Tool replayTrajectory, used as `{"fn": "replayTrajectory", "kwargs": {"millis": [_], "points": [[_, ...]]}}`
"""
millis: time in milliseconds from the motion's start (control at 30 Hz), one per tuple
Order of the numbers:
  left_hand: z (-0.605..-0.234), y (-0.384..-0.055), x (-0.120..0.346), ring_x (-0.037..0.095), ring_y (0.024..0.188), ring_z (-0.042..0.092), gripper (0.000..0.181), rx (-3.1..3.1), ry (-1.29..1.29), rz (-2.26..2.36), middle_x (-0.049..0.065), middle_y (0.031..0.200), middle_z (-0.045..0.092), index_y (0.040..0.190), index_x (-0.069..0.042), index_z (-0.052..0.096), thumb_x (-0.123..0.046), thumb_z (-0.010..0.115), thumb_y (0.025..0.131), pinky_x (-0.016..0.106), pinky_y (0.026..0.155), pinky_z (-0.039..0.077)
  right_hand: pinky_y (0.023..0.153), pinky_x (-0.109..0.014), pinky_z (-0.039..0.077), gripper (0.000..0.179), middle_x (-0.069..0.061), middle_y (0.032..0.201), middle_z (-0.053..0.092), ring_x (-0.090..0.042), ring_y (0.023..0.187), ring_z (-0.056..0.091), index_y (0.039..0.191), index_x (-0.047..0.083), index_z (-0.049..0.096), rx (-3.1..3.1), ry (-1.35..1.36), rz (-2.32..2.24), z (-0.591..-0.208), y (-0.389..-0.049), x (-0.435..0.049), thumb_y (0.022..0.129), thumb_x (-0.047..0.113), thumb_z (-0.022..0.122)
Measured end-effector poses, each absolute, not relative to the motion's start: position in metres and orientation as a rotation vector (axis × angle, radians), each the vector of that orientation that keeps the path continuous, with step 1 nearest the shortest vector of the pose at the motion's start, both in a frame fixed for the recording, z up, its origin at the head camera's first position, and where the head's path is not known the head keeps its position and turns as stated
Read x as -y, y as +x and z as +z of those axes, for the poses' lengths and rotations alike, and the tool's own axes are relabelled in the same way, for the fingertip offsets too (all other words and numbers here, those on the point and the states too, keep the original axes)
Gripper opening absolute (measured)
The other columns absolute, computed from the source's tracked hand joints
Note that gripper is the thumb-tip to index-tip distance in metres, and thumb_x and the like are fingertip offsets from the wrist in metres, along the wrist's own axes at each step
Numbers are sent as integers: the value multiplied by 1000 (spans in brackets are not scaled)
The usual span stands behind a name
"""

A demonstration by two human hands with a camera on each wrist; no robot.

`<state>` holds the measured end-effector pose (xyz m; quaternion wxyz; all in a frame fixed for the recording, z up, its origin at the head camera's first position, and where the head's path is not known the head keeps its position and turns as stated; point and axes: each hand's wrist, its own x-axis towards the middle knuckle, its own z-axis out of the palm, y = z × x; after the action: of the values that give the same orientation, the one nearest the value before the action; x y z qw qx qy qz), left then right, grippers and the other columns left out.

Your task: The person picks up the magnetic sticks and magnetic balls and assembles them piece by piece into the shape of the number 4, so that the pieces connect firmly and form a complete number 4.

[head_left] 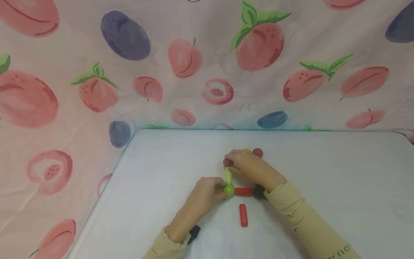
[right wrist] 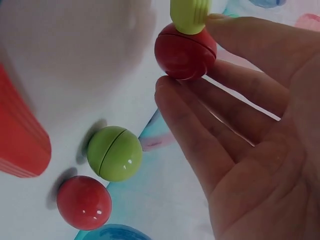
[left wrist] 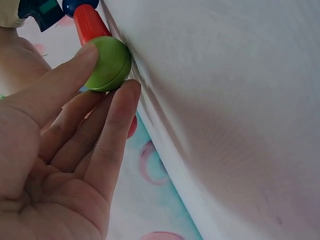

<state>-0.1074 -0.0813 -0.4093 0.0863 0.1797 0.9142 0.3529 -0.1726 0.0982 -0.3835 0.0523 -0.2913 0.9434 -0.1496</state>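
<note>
Head view. From my remote seat I see an L of sticks and balls on a white tabletop [head_left: 145,216]. The left hand [head_left: 206,194] pinches the green corner ball [head_left: 229,190], where a yellow-green stick [head_left: 229,175] and a red stick [head_left: 244,191] meet. The right hand [head_left: 251,166] grips the red end ball [head_left: 228,163] at the far end of the yellow-green stick. A loose red stick [head_left: 243,215] lies nearer the wearer, apart from the L.

Left wrist view. I note the thumb and fingertips closing on the green corner ball from opposite sides; the red stick runs from it to a dark blue ball [left wrist: 78,6].

Right wrist view. The thumb lies beside the joint of stick and red end ball, with fingertips against the ball's other side. A spare green ball [right wrist: 114,153] and a spare red ball [right wrist: 84,203] rest just beside each other, clear of the fingers.

I judge the step in hand to be seating the red end ball on the stick while the left hand steadies the corner. The next move, I think, calls for a straight push along the stick without twisting the corner; whether the joint is fully seated I cannot tell.
</note>
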Motion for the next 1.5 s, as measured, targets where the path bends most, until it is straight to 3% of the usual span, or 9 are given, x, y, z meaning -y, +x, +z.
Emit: {"fn": "replayTrajectory", "kwargs": {"millis": [600,900,1233,1500], "points": [[-407,-109,81,8,84,66,28,-2746,529,992,0,97,75,107,-7,74,-19,81,82,21,76,54,94,-37,55,31,-6,108,67,-21,102,63,118,4,68,-2893,-931,-452,-384,-173,-104,89,15,75],[-397,-108,74,15,97,65,39,-2825,549,919,1,109,72,117,-12,71,-24,82,82,31,88,55,95,-38,54,31,-9,113,68,-23,109,64,117,5,68,-2964,-980,-465,-381,-168,-112,88,13,75],[-396,-108,59,11,94,63,37,-2812,664,926,-2,111,72,118,-15,71,-21,81,83,22,86,53,98,-42,52,42,-12,121,64,-28,117,60,123,4,65,-3029,-925,-380,-380,-163,-130,85,13,79],[-396,-108,46,9,96,65,35,-2758,731,945,-5,111,73,118,-17,72,-22,81,84,17,85,53,99,-43,52,36,-12,119,64,-29,116,58,120,3,66,-3063,-935,-443,-389,-168,-143,86,11,77]]}}
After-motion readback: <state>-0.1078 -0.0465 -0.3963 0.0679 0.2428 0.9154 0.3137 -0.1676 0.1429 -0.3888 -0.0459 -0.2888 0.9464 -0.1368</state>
